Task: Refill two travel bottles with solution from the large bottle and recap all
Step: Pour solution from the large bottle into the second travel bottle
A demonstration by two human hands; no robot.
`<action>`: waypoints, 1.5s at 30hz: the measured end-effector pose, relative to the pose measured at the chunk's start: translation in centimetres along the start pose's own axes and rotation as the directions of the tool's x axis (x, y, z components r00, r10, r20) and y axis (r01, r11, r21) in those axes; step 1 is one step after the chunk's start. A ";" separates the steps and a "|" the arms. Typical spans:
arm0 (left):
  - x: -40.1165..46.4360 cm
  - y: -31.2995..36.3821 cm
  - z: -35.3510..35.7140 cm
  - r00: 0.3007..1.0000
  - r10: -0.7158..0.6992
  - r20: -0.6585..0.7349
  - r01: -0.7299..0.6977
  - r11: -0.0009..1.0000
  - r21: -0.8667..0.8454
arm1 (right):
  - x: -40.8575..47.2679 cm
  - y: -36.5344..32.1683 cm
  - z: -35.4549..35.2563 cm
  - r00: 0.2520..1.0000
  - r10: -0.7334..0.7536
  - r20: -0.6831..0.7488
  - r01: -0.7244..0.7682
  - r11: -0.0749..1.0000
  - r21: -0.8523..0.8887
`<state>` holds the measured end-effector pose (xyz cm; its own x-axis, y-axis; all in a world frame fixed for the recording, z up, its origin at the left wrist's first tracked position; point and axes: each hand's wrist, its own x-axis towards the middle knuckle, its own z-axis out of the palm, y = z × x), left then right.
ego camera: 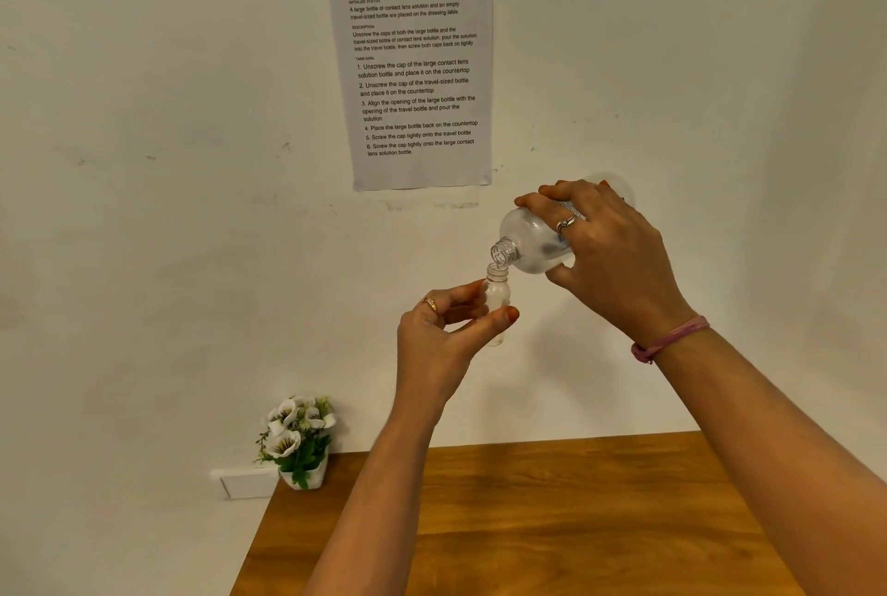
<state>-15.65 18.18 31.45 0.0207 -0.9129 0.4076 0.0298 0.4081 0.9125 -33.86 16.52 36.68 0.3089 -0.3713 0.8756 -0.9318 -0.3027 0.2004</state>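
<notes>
from the head view we see the right hand [609, 254] wrapped around the large frosted clear plastic bottle [528, 245], tilted neck-down just above the open mouth of the small clear travel bottle [497, 295]. the left hand [441, 336] pinches that small bottle upright, raised above the wooden table [552, 523].

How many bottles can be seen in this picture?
2. The large bottle is tilted in the right hand; a travel bottle is upright in the left hand. Others may be out of view.
</notes>
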 end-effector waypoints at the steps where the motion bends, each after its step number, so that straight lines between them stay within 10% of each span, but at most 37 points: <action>1: 0.0 0.0 0.0 1.000 -0.002 -0.001 0.002 1.000 -0.001 | 0.0 0.0 0.0 1.000 0.002 0.001 -0.002 1.000 0.001; 45: -0.2 -0.3 0.0 1.000 -0.020 -0.009 0.020 0.999 -0.038 | 0.0 -0.3 -0.2 1.000 -0.016 -0.010 0.015 1.000 -0.012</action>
<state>-15.64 18.24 31.11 0.0289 -0.9210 0.3885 0.0680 0.3896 0.9185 -33.65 16.77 36.76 0.3213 -0.3573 0.8770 -0.9291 -0.2980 0.2190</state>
